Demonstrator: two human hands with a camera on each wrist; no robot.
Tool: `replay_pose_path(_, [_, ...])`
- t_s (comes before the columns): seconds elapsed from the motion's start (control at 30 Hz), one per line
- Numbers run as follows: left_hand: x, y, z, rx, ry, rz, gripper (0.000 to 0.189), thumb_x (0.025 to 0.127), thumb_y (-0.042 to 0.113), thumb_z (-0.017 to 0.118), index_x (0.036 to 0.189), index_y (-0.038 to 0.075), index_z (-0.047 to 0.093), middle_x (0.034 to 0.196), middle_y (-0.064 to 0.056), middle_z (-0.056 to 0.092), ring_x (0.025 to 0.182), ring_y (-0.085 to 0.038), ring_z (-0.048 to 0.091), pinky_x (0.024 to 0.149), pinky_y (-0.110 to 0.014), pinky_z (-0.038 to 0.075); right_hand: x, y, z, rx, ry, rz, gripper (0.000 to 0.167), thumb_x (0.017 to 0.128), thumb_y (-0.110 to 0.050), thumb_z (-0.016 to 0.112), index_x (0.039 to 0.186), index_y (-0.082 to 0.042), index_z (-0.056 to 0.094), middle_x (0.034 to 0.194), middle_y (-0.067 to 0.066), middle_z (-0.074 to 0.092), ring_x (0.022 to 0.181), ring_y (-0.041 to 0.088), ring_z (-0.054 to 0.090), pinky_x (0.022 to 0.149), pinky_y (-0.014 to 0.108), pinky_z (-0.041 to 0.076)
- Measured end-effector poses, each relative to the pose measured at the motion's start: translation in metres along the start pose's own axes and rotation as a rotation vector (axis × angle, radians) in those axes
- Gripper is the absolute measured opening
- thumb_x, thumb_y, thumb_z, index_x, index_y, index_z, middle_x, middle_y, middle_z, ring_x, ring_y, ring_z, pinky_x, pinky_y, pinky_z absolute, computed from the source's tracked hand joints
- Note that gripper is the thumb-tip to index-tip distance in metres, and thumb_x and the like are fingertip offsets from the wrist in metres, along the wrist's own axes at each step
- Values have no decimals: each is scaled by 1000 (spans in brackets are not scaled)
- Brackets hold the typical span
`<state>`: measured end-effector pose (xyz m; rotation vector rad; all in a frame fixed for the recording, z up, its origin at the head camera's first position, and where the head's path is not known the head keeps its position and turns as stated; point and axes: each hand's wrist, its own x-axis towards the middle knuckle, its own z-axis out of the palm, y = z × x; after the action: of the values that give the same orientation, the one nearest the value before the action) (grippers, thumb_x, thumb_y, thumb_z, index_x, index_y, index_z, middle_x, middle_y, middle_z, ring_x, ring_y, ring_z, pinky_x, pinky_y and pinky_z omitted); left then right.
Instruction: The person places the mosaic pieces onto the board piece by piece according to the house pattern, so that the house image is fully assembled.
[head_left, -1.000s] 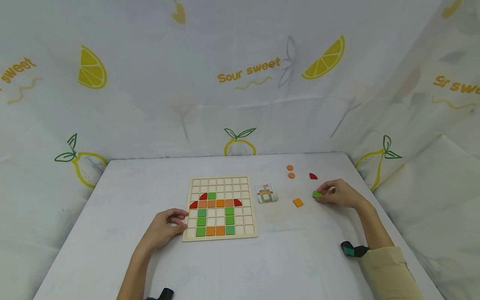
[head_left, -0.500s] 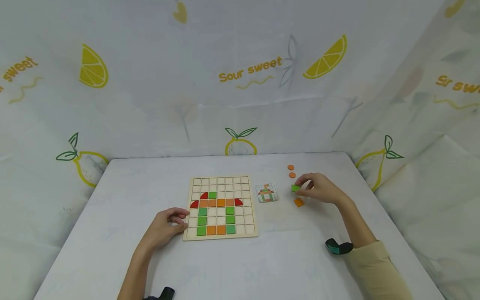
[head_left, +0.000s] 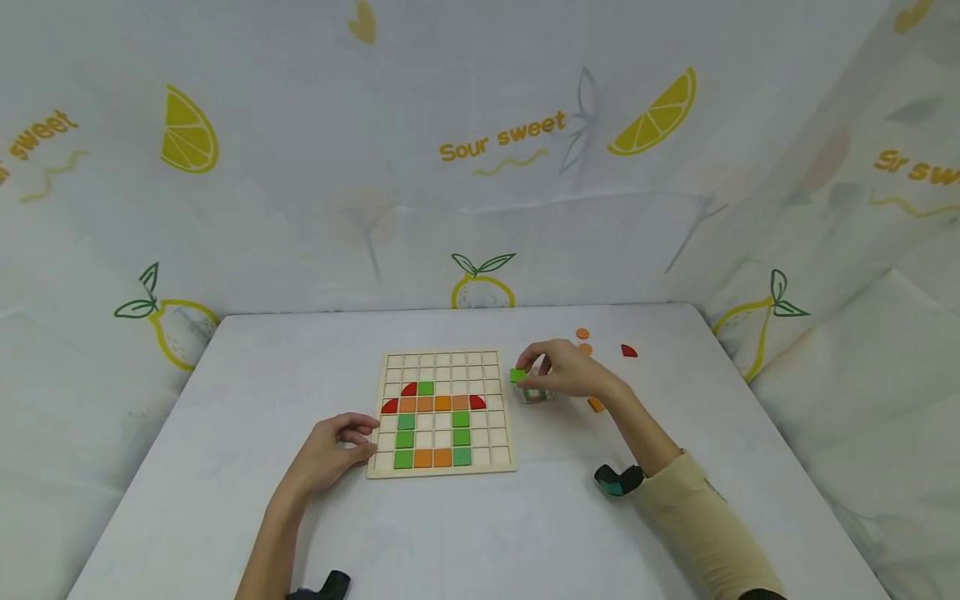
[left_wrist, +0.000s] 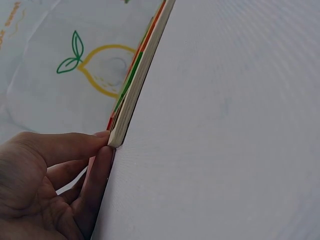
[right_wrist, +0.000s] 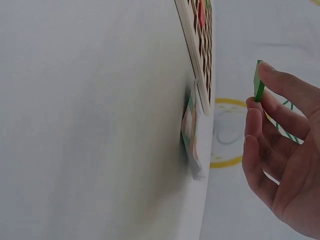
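Observation:
The pale wooden grid board lies flat on the table, with green, orange and red tiles set in some of its squares. At its left edge is my left hand, thumb and fingers holding the rim, which the left wrist view shows close up. My right hand pinches a green square tile between thumb and fingertips, raised above the table beside the board. Beneath that hand lies a small pattern card, partly covered. The right wrist view shows the green tile held by its edges.
Two orange discs and a red quarter-round tile lie to the right at the back. An orange square tile is partly hidden by my right wrist. A white cloth with lemon prints hangs behind the table.
My right hand has carried the green tile leftward from the loose pieces at the right to over the card, near the board's right edge. My left hand has stayed at the board.

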<state>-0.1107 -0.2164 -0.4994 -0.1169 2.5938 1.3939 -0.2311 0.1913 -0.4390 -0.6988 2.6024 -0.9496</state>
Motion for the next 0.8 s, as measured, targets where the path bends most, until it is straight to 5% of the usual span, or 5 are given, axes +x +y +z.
replay_pose_path(0.5, [0,0,1,4,2,-24,35,92,9,80,127,7,74,109,-7,72,95,-16,63,83,-22,49,59,-45,42,12,-114,-129,22,93,-26,87,108,-13,78,104,2,79,83,13,70,80,25,57])
replay_pose_path(0.8, [0,2,0,-4,2,-12,35,92,9,81,126,6,74,108,-8,72,94,-16,63,82,-21,49,79,-63,61,-145,-181,-70,21,93,-30,87,106,-16,79,98,-4,77,88,10,64,79,28,52])
